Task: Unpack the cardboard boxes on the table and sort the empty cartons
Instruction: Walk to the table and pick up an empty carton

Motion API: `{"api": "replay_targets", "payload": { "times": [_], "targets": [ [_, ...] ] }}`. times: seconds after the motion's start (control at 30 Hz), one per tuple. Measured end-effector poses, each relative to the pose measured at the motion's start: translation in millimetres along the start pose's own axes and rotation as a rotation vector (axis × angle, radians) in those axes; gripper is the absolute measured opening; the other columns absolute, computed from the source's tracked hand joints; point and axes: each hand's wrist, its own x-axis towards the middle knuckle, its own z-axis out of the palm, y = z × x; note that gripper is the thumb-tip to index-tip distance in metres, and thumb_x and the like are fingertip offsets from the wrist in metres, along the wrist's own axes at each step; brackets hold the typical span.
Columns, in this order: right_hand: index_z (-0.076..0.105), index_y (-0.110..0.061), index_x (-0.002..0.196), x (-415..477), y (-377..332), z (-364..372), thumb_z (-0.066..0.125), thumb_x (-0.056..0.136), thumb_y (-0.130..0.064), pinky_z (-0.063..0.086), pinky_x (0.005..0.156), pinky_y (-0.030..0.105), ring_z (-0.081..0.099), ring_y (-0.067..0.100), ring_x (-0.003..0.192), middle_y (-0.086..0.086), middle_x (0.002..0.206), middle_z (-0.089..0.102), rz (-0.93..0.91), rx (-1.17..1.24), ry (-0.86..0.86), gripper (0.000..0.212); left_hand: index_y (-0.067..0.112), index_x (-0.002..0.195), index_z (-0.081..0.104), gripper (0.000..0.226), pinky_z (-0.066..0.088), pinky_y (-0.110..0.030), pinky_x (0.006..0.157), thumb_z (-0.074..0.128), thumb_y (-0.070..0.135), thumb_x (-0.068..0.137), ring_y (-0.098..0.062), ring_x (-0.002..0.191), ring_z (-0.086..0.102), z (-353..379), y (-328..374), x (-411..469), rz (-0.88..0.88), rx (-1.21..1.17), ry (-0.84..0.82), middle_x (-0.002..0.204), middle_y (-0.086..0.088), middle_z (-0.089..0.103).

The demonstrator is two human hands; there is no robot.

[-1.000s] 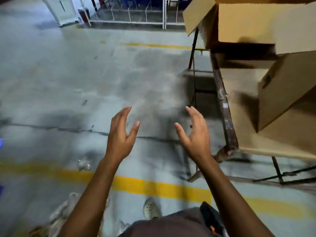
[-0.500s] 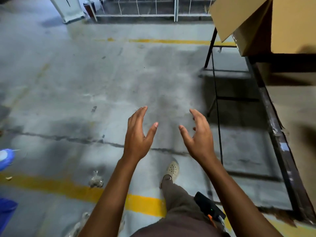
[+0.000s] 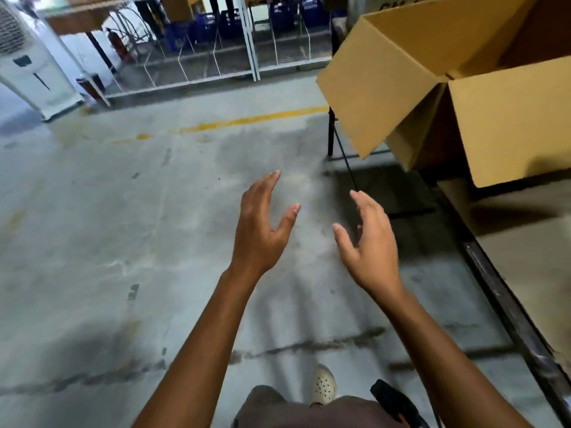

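Note:
A large open cardboard box [image 3: 506, 118] stands on the table [image 3: 531, 273] at the upper right, one flap hanging out over the table's end. My left hand [image 3: 262, 230] and my right hand [image 3: 367, 245] are raised in front of me over the concrete floor, palms facing each other, fingers straight and relaxed, holding nothing. Both hands are left of the table and below the box, touching neither.
The table's dark metal edge [image 3: 506, 304] runs along the right. A white metal rack [image 3: 247, 50] and blue crates stand at the back, a white cooler unit [image 3: 27, 57] at far left. A yellow floor line [image 3: 247, 122] crosses the grey floor. My shoe [image 3: 323, 381] shows below.
The view has swung upward and forward along the table's side: the open box has come nearer and larger, the near yellow line has dropped from sight. Both hands stay raised and empty.

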Motion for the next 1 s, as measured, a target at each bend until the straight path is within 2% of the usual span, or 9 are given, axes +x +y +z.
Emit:
{"api": "replay_targets", "payload": {
  "times": [0.07,0.17,0.33,0.47,0.6,0.67,0.73,0.9,1.0],
  "targets": [
    [0.041,-0.015,0.149,28,5,-7,0.056,0.092,-0.039,0.048,0.102,0.05,0.043,0.023,0.137,0.008,0.151,0.042,0.017,-0.013,0.065,0.063,0.01,0.145,0.045,0.06,0.03,-0.019,0.113,0.054,0.042,0.096,-0.02,0.136,0.043,20,-2,39,0.077,-0.033,-0.027,0.146,-0.007,0.05],
    [0.041,-0.013,0.148,71,15,-17,0.056,0.092,-0.036,0.05,0.098,0.053,0.047,0.026,0.134,0.01,0.149,0.044,0.027,-0.039,0.175,0.062,0.007,0.145,0.045,0.059,0.031,-0.02,0.113,0.055,0.04,0.096,-0.023,0.135,0.045,49,-6,96,0.178,-0.072,-0.056,0.145,-0.009,0.051],
    [0.038,-0.017,0.148,147,31,-30,0.059,0.092,-0.035,0.051,0.097,0.05,0.046,0.023,0.132,0.006,0.148,0.044,0.082,-0.135,0.331,0.063,0.007,0.146,0.043,0.058,0.023,-0.008,0.109,0.057,0.035,0.097,-0.019,0.133,0.043,86,-15,200,0.307,-0.151,-0.089,0.145,-0.009,0.05],
    [0.039,-0.018,0.147,213,37,-40,0.06,0.093,-0.032,0.051,0.099,0.05,0.046,0.024,0.131,0.008,0.145,0.045,0.132,-0.228,0.469,0.059,0.014,0.151,0.035,0.063,0.025,-0.005,0.104,0.053,0.04,0.097,-0.013,0.131,0.041,109,-23,285,0.371,-0.233,-0.163,0.143,-0.008,0.048],
    [0.049,-0.017,0.141,271,43,-51,0.06,0.093,-0.032,0.048,0.104,0.051,0.046,0.025,0.133,0.01,0.146,0.047,0.225,-0.287,0.616,0.051,0.015,0.152,0.035,0.064,0.032,-0.025,0.11,0.05,0.046,0.097,-0.015,0.135,0.041,132,-25,367,0.459,-0.258,-0.226,0.146,-0.008,0.046],
    [0.058,-0.017,0.134,297,49,-56,0.062,0.095,-0.03,0.038,0.113,0.042,0.041,0.026,0.138,0.011,0.149,0.045,0.289,-0.372,0.672,0.042,0.015,0.151,0.036,0.065,0.031,-0.027,0.11,0.047,0.048,0.097,-0.017,0.136,0.04,143,-25,405,0.515,-0.264,-0.241,0.148,-0.007,0.045],
    [0.064,-0.017,0.126,319,57,-63,0.063,0.095,-0.029,0.029,0.111,0.032,0.038,0.026,0.141,0.012,0.152,0.043,0.373,-0.437,0.715,0.033,0.014,0.151,0.037,0.063,0.028,-0.025,0.109,0.048,0.046,0.098,-0.017,0.137,0.039,158,-23,443,0.558,-0.267,-0.255,0.149,-0.008,0.045],
    [0.064,-0.018,0.126,365,92,-88,0.062,0.095,-0.038,0.032,0.115,0.05,0.028,0.031,0.147,0.014,0.159,0.03,0.618,-0.589,0.679,0.037,0.013,0.15,0.037,0.062,0.034,-0.043,0.11,0.048,0.045,0.099,-0.026,0.137,0.037,225,-11,536,0.572,-0.12,-0.36,0.149,-0.011,0.044],
    [0.057,-0.021,0.134,382,114,-101,0.058,0.095,-0.048,0.024,0.118,0.057,0.015,0.034,0.151,0.014,0.164,0.017,0.829,-0.636,0.593,0.048,0.018,0.15,0.036,0.062,0.038,-0.05,0.109,0.051,0.047,0.097,-0.03,0.137,0.037,281,-12,593,0.518,0.1,-0.451,0.149,-0.012,0.042]
  ]
}}
